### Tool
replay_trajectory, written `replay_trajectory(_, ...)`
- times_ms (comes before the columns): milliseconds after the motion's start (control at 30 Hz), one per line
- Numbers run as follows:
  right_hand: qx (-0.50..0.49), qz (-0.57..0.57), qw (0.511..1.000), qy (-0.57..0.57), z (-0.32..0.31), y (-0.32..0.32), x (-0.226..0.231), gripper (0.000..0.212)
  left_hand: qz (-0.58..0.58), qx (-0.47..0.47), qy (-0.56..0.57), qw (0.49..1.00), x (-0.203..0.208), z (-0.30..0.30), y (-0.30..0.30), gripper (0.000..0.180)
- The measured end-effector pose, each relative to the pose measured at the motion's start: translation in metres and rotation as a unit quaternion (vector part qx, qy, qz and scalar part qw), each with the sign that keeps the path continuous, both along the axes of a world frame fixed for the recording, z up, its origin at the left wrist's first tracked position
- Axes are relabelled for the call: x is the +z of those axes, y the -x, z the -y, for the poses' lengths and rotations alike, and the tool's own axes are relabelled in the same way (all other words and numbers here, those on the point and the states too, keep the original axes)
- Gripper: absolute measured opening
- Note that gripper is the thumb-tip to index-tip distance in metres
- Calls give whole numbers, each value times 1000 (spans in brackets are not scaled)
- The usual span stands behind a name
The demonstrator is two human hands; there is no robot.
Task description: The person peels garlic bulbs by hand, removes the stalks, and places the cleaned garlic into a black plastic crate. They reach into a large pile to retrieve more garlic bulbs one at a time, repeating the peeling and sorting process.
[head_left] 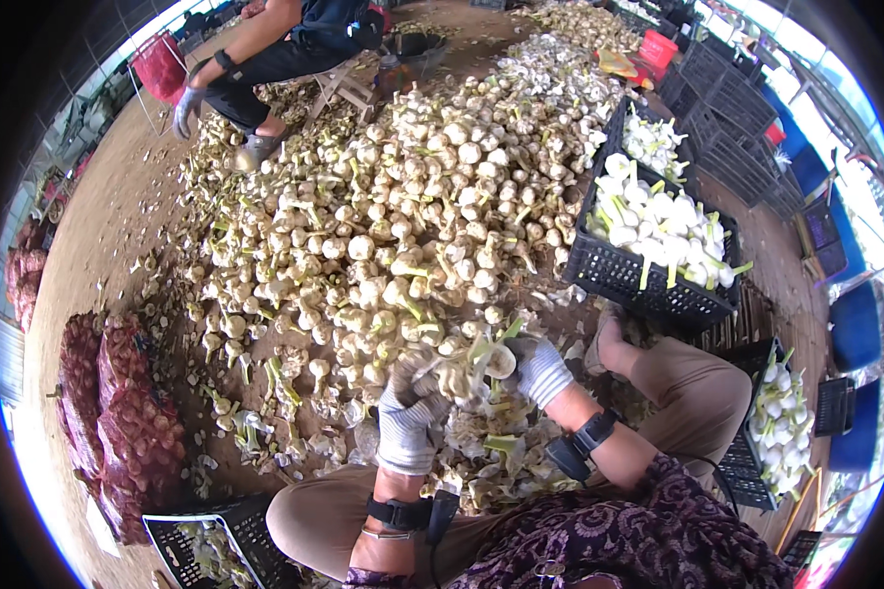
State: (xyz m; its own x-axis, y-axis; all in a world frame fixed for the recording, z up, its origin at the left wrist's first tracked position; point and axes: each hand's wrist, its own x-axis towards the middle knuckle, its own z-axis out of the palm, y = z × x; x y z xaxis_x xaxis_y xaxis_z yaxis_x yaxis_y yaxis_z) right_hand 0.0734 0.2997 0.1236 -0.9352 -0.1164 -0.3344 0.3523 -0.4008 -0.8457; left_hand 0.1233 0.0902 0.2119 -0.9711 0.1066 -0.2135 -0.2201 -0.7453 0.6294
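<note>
My right hand (540, 370), in a striped grey-white glove, grips a garlic bulb (501, 363) with a green stem standing up from it. Close beside it, my left hand (406, 412) wears the same kind of glove and has its fingers curled in. Pale papery skins (457, 380) lie between the two hands; what the left fingers pinch is blurred. Both hands are above a litter of peeled skins (491, 442) between my knees. Just beyond them spreads a large heap of unpeeled garlic bulbs (403, 231).
Right of the heap stands a black crate (648, 285) of cleaned white garlic, with another crate (746, 481) by my knee. Red mesh sacks (128, 422) stand at left. A black crate (192, 550) sits lower left. A co-worker (309, 49) sits on a wooden stool (344, 93).
</note>
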Motion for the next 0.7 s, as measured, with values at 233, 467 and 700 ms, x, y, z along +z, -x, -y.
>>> replay_trajectory(233, -116, 175, 974, 82, -7, 14, -7, 19, -207, -382, 282, 855, -18, 6, -20, 19)
replay_trajectory(467, -97, 43, 994, -8, 5, 9, 19, 19, -94, -121, 628, 763, -21, -17, -2, 47)
replay_trajectory(700, -101, 124, 987, 30, 17, 10, 10, 13, -229, -278, 549, 754, -17, -23, -1, 12)
